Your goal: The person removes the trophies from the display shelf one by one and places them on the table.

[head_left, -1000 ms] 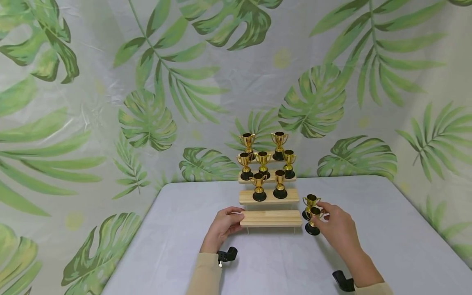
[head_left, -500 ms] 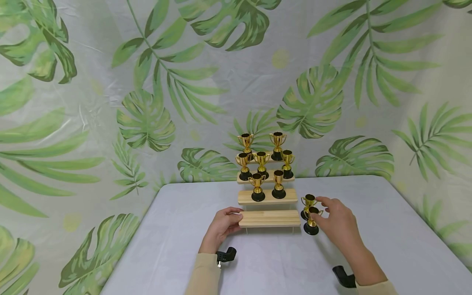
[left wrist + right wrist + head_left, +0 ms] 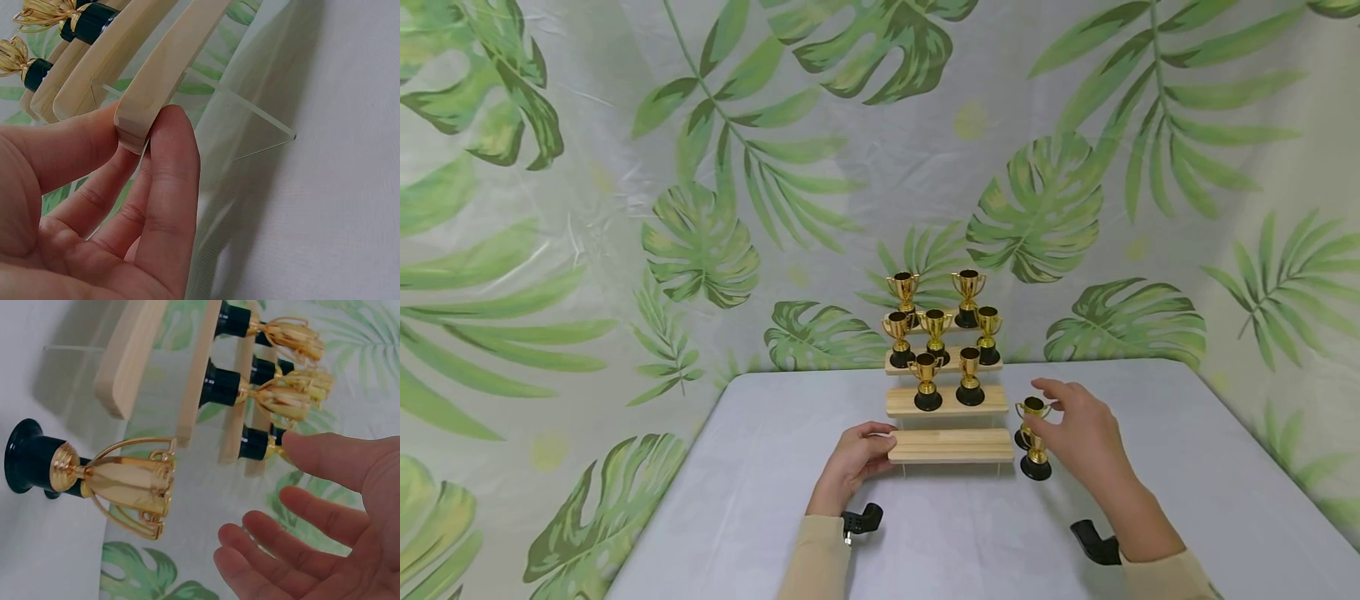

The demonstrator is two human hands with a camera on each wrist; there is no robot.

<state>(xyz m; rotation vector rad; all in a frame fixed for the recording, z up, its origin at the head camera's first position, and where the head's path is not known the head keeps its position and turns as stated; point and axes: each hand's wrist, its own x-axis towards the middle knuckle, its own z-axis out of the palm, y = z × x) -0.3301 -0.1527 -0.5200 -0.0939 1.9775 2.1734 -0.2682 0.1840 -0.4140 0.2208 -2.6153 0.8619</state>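
In the head view, my left hand [image 3: 853, 460] pinches the left end of the lowest step [image 3: 951, 447] of a tiered wooden display stand, thumb above and fingers below. The left wrist view shows that grip on the wooden board [image 3: 165, 69] up close. My right hand [image 3: 1084, 433] hovers just above a small gold trophy cup [image 3: 1036, 467] with a black base, standing upright on the table. Its fingers are spread and apart from the cup in the right wrist view, where the trophy [image 3: 128, 481] stands free. A second trophy [image 3: 1033, 406] stands right behind, partly hidden.
Several gold trophies stand on the upper tiers: a pair on the second step [image 3: 906, 402], three on the third, and a pair on top. A white cloth [image 3: 760, 500] covers the table. A leaf-patterned curtain [image 3: 850, 167] hangs behind the stand.
My right hand has let go of the front trophy and lifted slightly, its fingers now apart from it. The left hand keeps its grip on the lowest step.
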